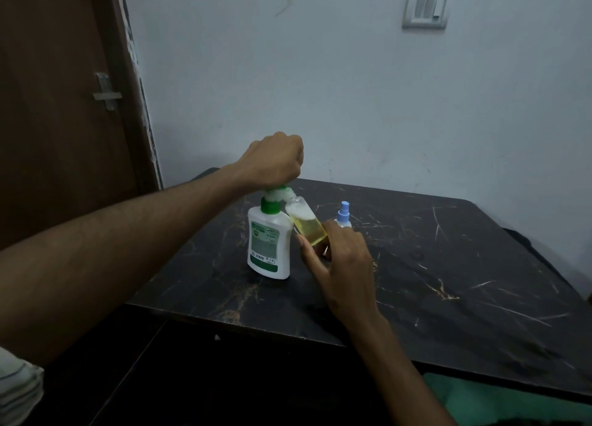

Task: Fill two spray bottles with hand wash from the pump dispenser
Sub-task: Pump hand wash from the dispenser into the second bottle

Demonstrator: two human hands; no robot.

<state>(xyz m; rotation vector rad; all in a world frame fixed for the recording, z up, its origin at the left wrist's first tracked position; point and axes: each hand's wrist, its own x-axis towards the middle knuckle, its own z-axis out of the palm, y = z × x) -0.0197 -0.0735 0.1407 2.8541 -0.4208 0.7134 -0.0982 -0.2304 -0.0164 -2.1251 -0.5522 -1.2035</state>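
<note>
One pump dispenser (269, 243) stands upright near the middle of the dark marbled table (448, 281), its long axis vertical, its white body topped by a green collar and a white pump head whose spout points right. The left hand (274, 159) is closed into a fist on top of the pump head, fingers curled down over it; how much of the head they wrap cannot be told. Two spray bottles are in view. One, a clear spray bottle (306, 223) with no cap on it, is held tilted: its long axis leans up and to the left, the open mouth meeting the spout, the base lower and to the right. It holds yellow liquid in its lower part with pale foam above. The right hand (342, 265) grips this bottle around its lower end, thumb on the near left side and fingers wrapped round the far side. The second spray bottle (343, 215) stands upright just behind the right hand, further right, its blue sprayer top pointing straight up; its body is mostly hidden by the hand
</note>
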